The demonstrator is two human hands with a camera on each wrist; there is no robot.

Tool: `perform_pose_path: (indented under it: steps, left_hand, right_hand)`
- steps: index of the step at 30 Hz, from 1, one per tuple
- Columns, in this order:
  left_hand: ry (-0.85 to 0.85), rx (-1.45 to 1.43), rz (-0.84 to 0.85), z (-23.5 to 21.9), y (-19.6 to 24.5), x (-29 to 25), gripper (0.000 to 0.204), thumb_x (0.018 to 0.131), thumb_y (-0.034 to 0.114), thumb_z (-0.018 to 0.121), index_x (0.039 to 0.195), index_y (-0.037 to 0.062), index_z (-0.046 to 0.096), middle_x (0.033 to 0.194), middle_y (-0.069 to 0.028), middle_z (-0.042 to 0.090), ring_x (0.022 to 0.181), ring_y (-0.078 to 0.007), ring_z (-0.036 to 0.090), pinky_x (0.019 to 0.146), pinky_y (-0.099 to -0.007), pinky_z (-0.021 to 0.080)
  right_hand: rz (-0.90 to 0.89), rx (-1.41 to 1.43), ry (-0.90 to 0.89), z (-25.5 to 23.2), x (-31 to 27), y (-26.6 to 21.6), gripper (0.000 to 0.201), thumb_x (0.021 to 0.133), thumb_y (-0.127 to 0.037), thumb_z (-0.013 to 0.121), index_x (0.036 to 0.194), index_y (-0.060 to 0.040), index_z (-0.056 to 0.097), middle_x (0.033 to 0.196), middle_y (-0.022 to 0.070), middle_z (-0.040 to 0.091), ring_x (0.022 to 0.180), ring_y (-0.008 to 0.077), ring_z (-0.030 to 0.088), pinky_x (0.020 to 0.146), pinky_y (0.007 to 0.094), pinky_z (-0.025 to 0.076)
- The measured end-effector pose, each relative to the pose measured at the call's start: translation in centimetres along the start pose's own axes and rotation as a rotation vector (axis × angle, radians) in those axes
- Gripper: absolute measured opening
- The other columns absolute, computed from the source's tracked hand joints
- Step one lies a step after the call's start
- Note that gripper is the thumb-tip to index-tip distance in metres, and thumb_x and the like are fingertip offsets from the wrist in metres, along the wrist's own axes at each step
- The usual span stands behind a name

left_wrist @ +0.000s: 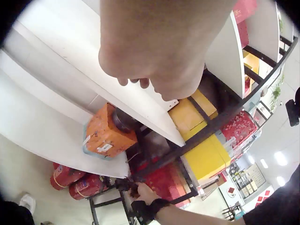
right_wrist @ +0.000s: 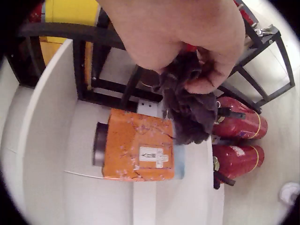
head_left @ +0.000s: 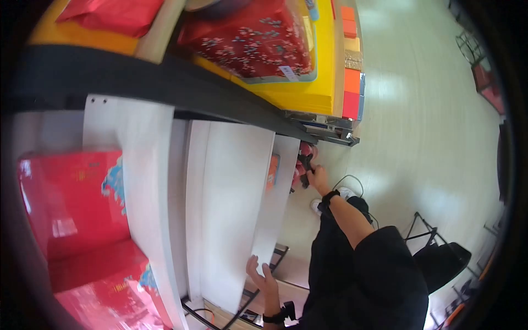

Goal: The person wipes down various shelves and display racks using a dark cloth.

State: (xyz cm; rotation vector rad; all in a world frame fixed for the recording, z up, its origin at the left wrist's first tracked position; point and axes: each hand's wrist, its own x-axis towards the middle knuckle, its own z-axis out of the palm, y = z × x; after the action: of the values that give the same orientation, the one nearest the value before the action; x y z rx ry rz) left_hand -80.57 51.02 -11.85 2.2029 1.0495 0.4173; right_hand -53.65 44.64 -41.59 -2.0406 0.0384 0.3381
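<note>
My right hand (right_wrist: 187,37) grips a bunched dark cloth (right_wrist: 187,108) in its curled fingers, beside the end of a white shelf board (right_wrist: 187,197). An orange patterned box (right_wrist: 138,145) lies on that lower shelf, left of the cloth in the right wrist view. In the head view the right hand (head_left: 318,180) is low by the shelf's end. My left hand (head_left: 266,281) is at the shelf's front edge with its fingers loosely bent and nothing in them; whether it touches the board (head_left: 231,203) I cannot tell.
Two red fire extinguishers (right_wrist: 239,161) stand on the floor beside the shelf end. Red gift boxes (head_left: 77,203) fill the shelf at the left. Above are a yellow box (head_left: 322,93) and a red floral bag (head_left: 253,44). A black stand (head_left: 429,234) is at the right.
</note>
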Motion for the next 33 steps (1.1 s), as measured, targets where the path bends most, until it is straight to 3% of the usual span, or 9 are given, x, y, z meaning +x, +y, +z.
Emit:
perform_pose_path:
  steps: [6, 11, 14, 17, 20, 23, 25, 31, 33]
  left_hand:
    - [0.066, -0.288, -0.126, -0.2, -1.1, -1.3, 0.016, 0.094, 0.012, 0.051, 0.098, -0.0016, 0.059, 0.109, -0.0146, 0.053, 0.096, -0.0205, 0.056, 0.075, -0.0298, 0.048]
    - [0.214, -0.456, -0.392, 0.4, -1.7, -3.9, 0.025, 0.097, 0.019, 0.048, 0.097, -0.0047, 0.057, 0.088, -0.0103, 0.057, 0.072, -0.0159, 0.059, 0.067, -0.0274, 0.048]
    - [0.308, -0.500, -0.483, 0.9, -3.1, -6.1, 0.032, 0.098, 0.023, 0.046, 0.093, -0.0053, 0.059, 0.078, -0.0063, 0.054, 0.064, -0.0150, 0.059, 0.063, -0.0264, 0.046]
    - [0.397, -0.501, -0.567, 0.7, -3.5, -8.5, 0.034, 0.097, 0.027, 0.046, 0.090, -0.0030, 0.061, 0.066, -0.0028, 0.052, 0.058, -0.0142, 0.059, 0.060, -0.0256, 0.042]
    - [0.432, -0.488, -0.724, -0.5, -5.8, -11.8, 0.033, 0.097, 0.028, 0.047, 0.088, 0.0001, 0.062, 0.065, -0.0021, 0.056, 0.057, -0.0123, 0.058, 0.055, -0.0243, 0.038]
    - [0.521, -0.493, -0.819, -2.1, -7.6, -14.8, 0.033, 0.095, 0.031, 0.049, 0.087, 0.0019, 0.063, 0.064, -0.0021, 0.058, 0.059, -0.0099, 0.056, 0.053, -0.0238, 0.035]
    - [0.620, -0.537, -0.873, -2.1, -7.6, -15.7, 0.034, 0.094, 0.032, 0.050, 0.086, 0.0015, 0.064, 0.063, -0.0027, 0.059, 0.060, -0.0098, 0.055, 0.053, -0.0242, 0.036]
    - [0.745, -0.600, -0.854, -2.2, -10.0, -16.2, 0.037, 0.092, 0.033, 0.053, 0.087, -0.0018, 0.066, 0.066, -0.0067, 0.063, 0.061, -0.0134, 0.057, 0.056, -0.0263, 0.041]
    - [0.781, -0.594, -0.807, -2.5, -10.4, -16.5, 0.039, 0.092, 0.034, 0.053, 0.087, -0.0023, 0.066, 0.067, -0.0073, 0.063, 0.061, -0.0143, 0.057, 0.057, -0.0272, 0.042]
  right_hand:
    - [0.068, 0.186, -0.288, -6.5, -2.9, -2.7, 0.030, 0.078, -0.015, 0.056, 0.104, 0.0005, 0.063, 0.070, 0.0176, 0.060, 0.067, 0.0229, 0.062, 0.066, 0.0370, 0.048]
    - [-0.461, 0.071, -0.053, -10.5, 0.6, -10.2, 0.032, 0.083, -0.020, 0.057, 0.105, 0.0023, 0.059, 0.083, 0.0202, 0.062, 0.077, 0.0224, 0.062, 0.071, 0.0354, 0.047]
    - [-0.332, 0.239, -0.150, -9.2, 2.5, -14.6, 0.036, 0.084, -0.023, 0.057, 0.101, 0.0088, 0.058, 0.094, 0.0300, 0.061, 0.089, 0.0443, 0.059, 0.079, 0.0415, 0.046]
    - [-0.065, 0.195, -0.225, -5.3, 3.9, -16.7, 0.040, 0.088, -0.027, 0.054, 0.099, 0.0114, 0.057, 0.090, 0.0315, 0.061, 0.088, 0.0457, 0.059, 0.077, 0.0425, 0.046]
    - [0.193, 0.579, -0.278, -2.8, 3.9, -20.0, 0.045, 0.092, -0.030, 0.048, 0.094, 0.0133, 0.057, 0.090, 0.0321, 0.062, 0.088, 0.0446, 0.060, 0.075, 0.0434, 0.046]
    - [0.119, 0.235, -0.244, -0.7, 5.2, -17.7, 0.048, 0.095, -0.032, 0.044, 0.091, 0.0125, 0.060, 0.086, 0.0252, 0.065, 0.076, 0.0354, 0.063, 0.065, 0.0421, 0.047]
    - [-0.013, 0.535, -0.295, 1.6, 5.9, -14.4, 0.039, 0.097, -0.032, 0.045, 0.082, 0.0017, 0.059, 0.075, 0.0050, 0.060, 0.062, 0.0156, 0.055, 0.057, 0.0316, 0.046]
    - [-0.131, 0.120, -0.422, -0.4, -6.4, -19.7, 0.051, 0.093, -0.036, 0.048, 0.095, 0.0135, 0.060, 0.087, 0.0245, 0.066, 0.076, 0.0370, 0.061, 0.070, 0.0433, 0.046]
    - [-0.032, 0.237, -0.526, 1.3, -9.1, -18.7, 0.047, 0.095, -0.034, 0.048, 0.083, 0.0099, 0.061, 0.072, 0.0115, 0.063, 0.053, 0.0198, 0.057, 0.049, 0.0331, 0.045]
